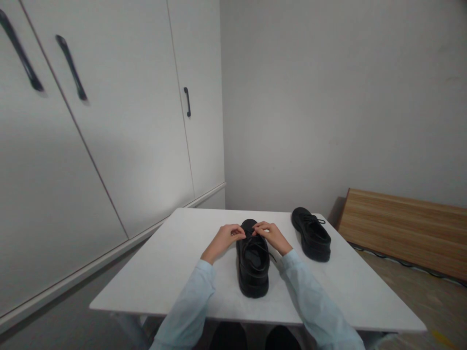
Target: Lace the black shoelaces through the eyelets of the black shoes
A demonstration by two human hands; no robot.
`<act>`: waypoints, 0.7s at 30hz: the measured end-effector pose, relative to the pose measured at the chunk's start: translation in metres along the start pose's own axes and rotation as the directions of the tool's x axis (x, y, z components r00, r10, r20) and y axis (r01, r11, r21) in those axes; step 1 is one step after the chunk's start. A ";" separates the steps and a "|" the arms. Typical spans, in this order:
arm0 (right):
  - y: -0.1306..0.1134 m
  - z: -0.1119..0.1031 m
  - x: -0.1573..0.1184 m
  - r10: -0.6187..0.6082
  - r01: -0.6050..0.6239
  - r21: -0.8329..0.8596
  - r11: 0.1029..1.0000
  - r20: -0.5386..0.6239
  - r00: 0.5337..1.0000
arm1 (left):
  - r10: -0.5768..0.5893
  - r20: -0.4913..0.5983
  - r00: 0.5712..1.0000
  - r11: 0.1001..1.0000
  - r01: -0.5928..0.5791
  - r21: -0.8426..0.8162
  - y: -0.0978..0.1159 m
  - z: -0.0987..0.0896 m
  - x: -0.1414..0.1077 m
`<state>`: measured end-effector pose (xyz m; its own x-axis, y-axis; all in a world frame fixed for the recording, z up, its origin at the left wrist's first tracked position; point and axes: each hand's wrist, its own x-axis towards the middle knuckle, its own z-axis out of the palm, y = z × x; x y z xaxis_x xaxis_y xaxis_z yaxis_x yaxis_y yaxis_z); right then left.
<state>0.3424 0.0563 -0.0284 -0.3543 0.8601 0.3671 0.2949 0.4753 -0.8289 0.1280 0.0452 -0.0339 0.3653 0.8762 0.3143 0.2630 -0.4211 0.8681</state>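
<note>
A black lace-up shoe (254, 279) stands upright on the white table in front of me, its toe pointing away and its heel towards me. My left hand (230, 235) is at the left of its lacing, thumb and fingers pinched together on the shoelace (253, 239). From the other side my right hand (269, 233) pinches the same lace near the top of the shoe's front. One thin loose lace end hangs out over the shoe's right side. Fingers partly cover the knot area, so the exact lacing there is hidden.
A second black shoe (316, 243), its lace tied in a bow, stands at the table's right back. The white table (164, 272) reaches towards a grey wall (328, 97). White cabinets (138, 121) with dark handles line the left. A wooden board (404, 228) leans at the right.
</note>
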 end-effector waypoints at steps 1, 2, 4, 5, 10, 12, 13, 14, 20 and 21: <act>0.000 -0.001 0.001 -0.003 0.003 -0.009 1.000 0.015 1.000 | -0.001 0.021 1.000 1.000 0.001 -0.010 0.000 -0.002 -0.001; 0.000 -0.001 0.002 -0.008 0.008 -0.020 1.000 0.027 1.000 | -0.003 0.039 0.999 1.000 0.004 -0.017 0.001 -0.004 -0.001; 0.000 -0.001 0.004 -0.017 0.018 -0.045 0.999 0.042 0.999 | -0.007 0.069 0.998 1.000 0.008 -0.016 0.001 -0.007 -0.002; 0.000 -0.001 0.005 -0.018 0.020 -0.056 0.998 0.046 0.999 | -0.008 0.075 0.997 1.000 0.008 -0.011 0.002 -0.008 -0.003; -0.001 0.001 0.011 -0.008 0.016 -0.083 0.996 0.093 0.996 | -0.008 0.028 1.000 1.000 0.008 -0.017 0.000 -0.007 -0.002; -0.001 0.001 0.014 -0.017 0.029 -0.090 0.996 0.129 0.991 | -0.023 0.015 1.000 0.998 0.024 -0.060 -0.001 -0.004 -0.001; -0.002 0.000 0.016 -0.023 0.038 -0.097 0.995 0.148 0.989 | -0.031 0.005 0.999 0.996 0.032 -0.082 -0.002 -0.002 0.000; -0.002 0.000 0.017 -0.028 0.046 -0.105 0.993 0.164 0.986 | -0.037 -0.005 0.999 0.994 0.036 -0.100 -0.003 -0.001 0.001; -0.005 -0.004 0.021 -0.049 0.081 -0.113 0.990 0.256 0.965 | 0.011 -0.057 0.998 0.997 -0.016 -0.076 -0.005 0.003 0.001; -0.006 -0.004 0.021 -0.045 0.078 -0.112 0.991 0.265 0.963 | 0.021 -0.063 0.998 0.998 -0.024 -0.055 -0.004 0.004 0.001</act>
<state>0.3373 0.0726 -0.0142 -0.5901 0.7575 0.2792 0.3644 0.5585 -0.7452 0.1305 0.0473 -0.0385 0.3134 0.8804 0.3559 0.2043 -0.4286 0.8801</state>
